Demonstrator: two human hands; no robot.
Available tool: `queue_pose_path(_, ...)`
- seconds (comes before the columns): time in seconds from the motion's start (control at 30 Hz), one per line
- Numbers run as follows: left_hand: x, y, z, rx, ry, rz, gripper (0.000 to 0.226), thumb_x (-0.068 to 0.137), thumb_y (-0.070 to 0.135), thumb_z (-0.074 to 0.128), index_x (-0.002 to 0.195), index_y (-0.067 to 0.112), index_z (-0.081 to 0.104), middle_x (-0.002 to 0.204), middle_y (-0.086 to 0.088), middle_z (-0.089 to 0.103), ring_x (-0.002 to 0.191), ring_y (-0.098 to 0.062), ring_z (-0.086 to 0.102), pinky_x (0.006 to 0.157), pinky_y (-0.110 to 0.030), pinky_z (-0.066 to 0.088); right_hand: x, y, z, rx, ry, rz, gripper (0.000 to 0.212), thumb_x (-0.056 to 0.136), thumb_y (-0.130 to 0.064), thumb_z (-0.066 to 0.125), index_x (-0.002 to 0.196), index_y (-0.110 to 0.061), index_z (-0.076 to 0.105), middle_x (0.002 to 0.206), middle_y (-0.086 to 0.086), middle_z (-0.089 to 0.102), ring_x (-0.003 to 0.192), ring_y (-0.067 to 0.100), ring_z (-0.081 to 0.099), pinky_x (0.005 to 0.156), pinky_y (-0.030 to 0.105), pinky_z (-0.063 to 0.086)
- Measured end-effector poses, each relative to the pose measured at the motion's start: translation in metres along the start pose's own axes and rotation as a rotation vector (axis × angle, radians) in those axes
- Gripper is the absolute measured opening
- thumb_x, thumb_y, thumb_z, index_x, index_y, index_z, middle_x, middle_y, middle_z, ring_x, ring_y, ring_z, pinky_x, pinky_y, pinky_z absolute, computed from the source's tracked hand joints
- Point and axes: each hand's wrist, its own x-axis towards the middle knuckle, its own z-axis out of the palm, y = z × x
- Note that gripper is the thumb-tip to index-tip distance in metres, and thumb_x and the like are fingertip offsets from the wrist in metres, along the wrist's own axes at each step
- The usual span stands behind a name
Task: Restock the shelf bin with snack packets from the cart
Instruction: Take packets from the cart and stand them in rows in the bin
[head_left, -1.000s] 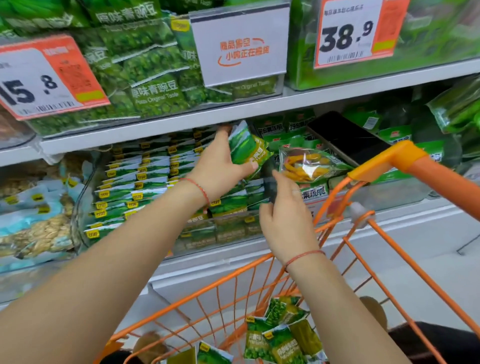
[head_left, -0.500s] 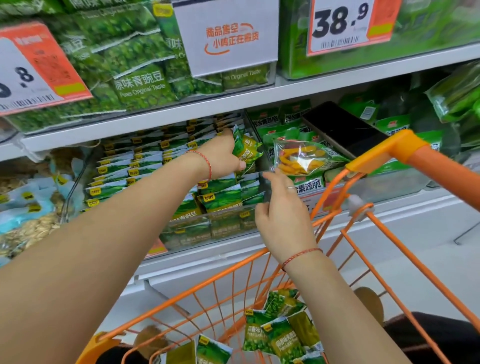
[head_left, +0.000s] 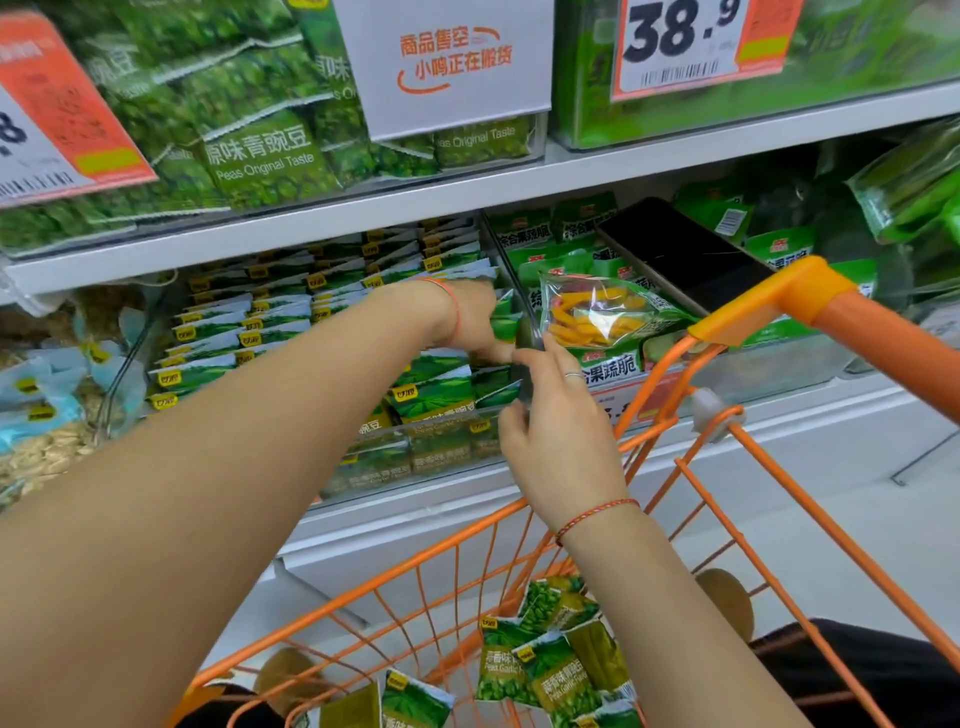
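1. Step: left hand (head_left: 470, 317) tucks a green packet (head_left: 501, 317) into the shelf bin (head_left: 447, 452); fingers hidden, grip unclear.
2. Right hand (head_left: 558, 431) pinches the bin divider (head_left: 522, 364) beside it.
3. Next: release, fetch cart packets (head_left: 540, 670) below.

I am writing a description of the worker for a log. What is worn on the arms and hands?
Both forearms are bare, with no sleeves and no gloves. The left hand has a thin red string bracelet at its wrist. The right hand has a like red braided string at its wrist, and a slim silver ring on one finger.
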Motion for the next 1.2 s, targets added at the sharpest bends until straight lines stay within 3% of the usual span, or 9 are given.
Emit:
queue_pose_path(0.1,-0.010,-0.011,-0.007,-0.229,0.153,0.026,0.079,0.080,0.053,0.066,0.140,0.011,0.036,0.141,-0.008,0.045,0.125,-0.024,0.046,0.099,-0.032,0.040,0.000,0.001,0.002,-0.003,0.005,0.000,0.043,0.094,-0.017,0.045,0.137,-0.020,0.038,0.158,0.000,0.012,0.091,0.023,0.061,0.071,0.031,0.043)
queue_pose_path(0.27,-0.012,-0.010,0.002,-0.018,0.421,-0.007,0.051,0.076,0.057,0.069,0.107,0.016,0.062,0.105,-0.005,0.064,0.097,-0.025,0.059,0.074,-0.033,0.047,0.000,0.001,0.003,-0.009,0.023,0.005,0.041,0.095,-0.018,0.045,0.135,-0.021,0.041,0.158,0.000,0.012,0.091,0.021,0.061,0.071,0.029,0.041)
queue_pose_path(0.4,-0.010,0.005,0.013,0.092,0.475,-0.121,0.040,0.080,0.056,0.065,0.084,0.016,0.061,0.073,-0.001,0.053,0.076,-0.024,0.055,0.060,-0.030,0.039,0.000,0.001,0.004,-0.014,0.028,0.006,0.041,0.094,-0.018,0.046,0.134,-0.020,0.043,0.158,0.000,0.012,0.088,0.021,0.061,0.070,0.029,0.043)
queue_pose_path(0.53,-0.009,0.005,0.022,0.079,0.477,-0.155,0.044,0.083,0.054,0.063,0.092,0.011,0.066,0.080,-0.001,0.052,0.074,-0.022,0.051,0.060,-0.030,0.039,-0.002,0.000,0.003,-0.021,0.014,0.003,0.040,0.094,-0.019,0.046,0.134,-0.020,0.043,0.159,0.000,0.011,0.087,0.022,0.061,0.070,0.029,0.042)
queue_pose_path(0.77,-0.003,-0.007,0.013,-0.097,0.365,-0.111,0.043,0.080,0.054,0.067,0.097,0.014,0.065,0.109,-0.007,0.065,0.097,-0.025,0.061,0.076,-0.034,0.051,-0.002,0.002,0.003,-0.020,0.012,-0.003,0.038,0.095,-0.019,0.045,0.133,-0.021,0.045,0.159,-0.001,0.011,0.075,0.021,0.058,0.068,0.028,0.039)
queue_pose_path(0.9,-0.043,-0.022,0.012,-0.215,0.604,-0.076,0.032,0.094,0.044,0.052,0.103,0.018,0.068,0.111,-0.007,0.065,0.096,-0.026,0.060,0.070,-0.030,0.044,-0.001,0.003,0.003,0.112,0.121,-0.035,0.031,0.095,-0.018,0.047,0.125,-0.020,0.053,0.154,0.001,0.024,0.062,0.013,0.054,0.071,0.025,0.039)
queue_pose_path(1.0,-0.091,-0.025,0.024,-0.278,0.806,0.031,0.024,0.095,0.034,0.050,0.101,0.020,0.068,0.110,-0.004,0.064,0.099,-0.025,0.059,0.075,-0.032,0.044,-0.006,0.001,-0.005,0.278,0.283,-0.092,0.022,0.094,-0.016,0.049,0.112,-0.018,0.062,0.135,0.002,0.048,0.062,0.003,0.054,0.074,0.028,0.045)
queue_pose_path(1.1,-0.150,-0.012,0.051,-0.450,0.886,0.240,0.022,0.088,0.034,0.051,0.091,0.022,0.068,0.092,0.002,0.066,0.083,-0.016,0.060,0.073,-0.036,0.049,-0.020,-0.003,-0.020,0.312,0.345,-0.229,0.018,0.092,-0.025,0.051,0.090,-0.015,0.066,0.085,0.001,0.065,0.062,0.008,0.056,0.064,0.033,0.048)
queue_pose_path(1.2,-0.208,0.011,0.088,-0.437,0.629,0.396,0.018,0.088,0.035,0.048,0.089,0.027,0.064,0.081,0.010,0.064,0.072,-0.013,0.060,0.064,-0.033,0.050,-0.040,-0.008,-0.028,0.259,-0.001,-0.281,0.038,0.089,-0.032,0.056,0.055,-0.014,0.053,0.044,-0.005,0.042,0.046,0.007,0.040,0.050,0.026,0.034)
